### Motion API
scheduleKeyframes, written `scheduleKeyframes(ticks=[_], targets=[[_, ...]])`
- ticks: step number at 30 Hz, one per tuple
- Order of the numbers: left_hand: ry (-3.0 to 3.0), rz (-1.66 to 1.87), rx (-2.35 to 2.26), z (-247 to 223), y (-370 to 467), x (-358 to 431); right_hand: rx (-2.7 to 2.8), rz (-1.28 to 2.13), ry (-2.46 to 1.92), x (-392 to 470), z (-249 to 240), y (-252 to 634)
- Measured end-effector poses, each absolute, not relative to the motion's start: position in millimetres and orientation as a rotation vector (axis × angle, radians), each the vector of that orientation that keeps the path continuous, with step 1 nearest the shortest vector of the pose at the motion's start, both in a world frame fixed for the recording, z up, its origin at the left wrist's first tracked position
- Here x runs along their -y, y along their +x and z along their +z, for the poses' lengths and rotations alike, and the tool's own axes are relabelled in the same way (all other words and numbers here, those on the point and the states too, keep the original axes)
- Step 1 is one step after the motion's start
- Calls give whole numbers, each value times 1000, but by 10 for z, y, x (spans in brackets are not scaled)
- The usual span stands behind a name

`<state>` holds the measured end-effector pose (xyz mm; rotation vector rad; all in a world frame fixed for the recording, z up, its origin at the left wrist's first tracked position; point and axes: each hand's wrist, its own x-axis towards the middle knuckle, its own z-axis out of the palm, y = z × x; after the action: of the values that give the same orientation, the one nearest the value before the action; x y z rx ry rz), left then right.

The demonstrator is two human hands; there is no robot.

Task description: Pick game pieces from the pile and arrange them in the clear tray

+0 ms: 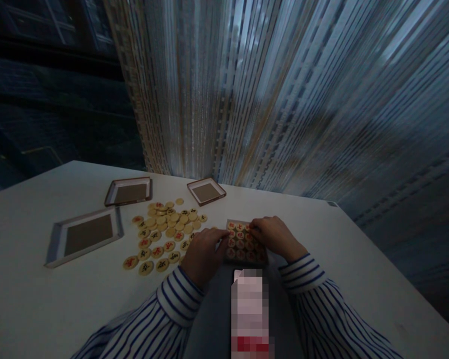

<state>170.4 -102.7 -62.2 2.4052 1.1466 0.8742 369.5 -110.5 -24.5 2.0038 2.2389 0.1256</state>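
Note:
In front of me sits a small open box (243, 261) with round Chinese chess pieces (240, 235) laid in rows, their red characters facing up. My left hand (206, 253) is closed at the box's left side, its thumb and forefinger at the rim by the upper rows. Curled over the upper right side is my right hand (279, 238), fingertips beside the top corner piece; part of its grip is hidden. To the left lies a loose spread of wooden chess pieces (157, 252), some showing red or black characters, others plain side up, with several heaped at the back.
A shallow open tray (90, 234) lies at the left of the white table (359, 249). Two brown-rimmed trays (128, 192) (206, 191) lie farther back. Behind the table hangs a striped string curtain (217, 89). A partly blurred phone (250, 309) is below the box.

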Motion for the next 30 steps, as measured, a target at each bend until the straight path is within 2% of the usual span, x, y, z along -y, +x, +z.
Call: scheduleKeyframes(ticks=[30], targets=[[2390, 897, -1164, -600, 1696, 1036, -2302, 124, 1927, 1122, -244, 3704]])
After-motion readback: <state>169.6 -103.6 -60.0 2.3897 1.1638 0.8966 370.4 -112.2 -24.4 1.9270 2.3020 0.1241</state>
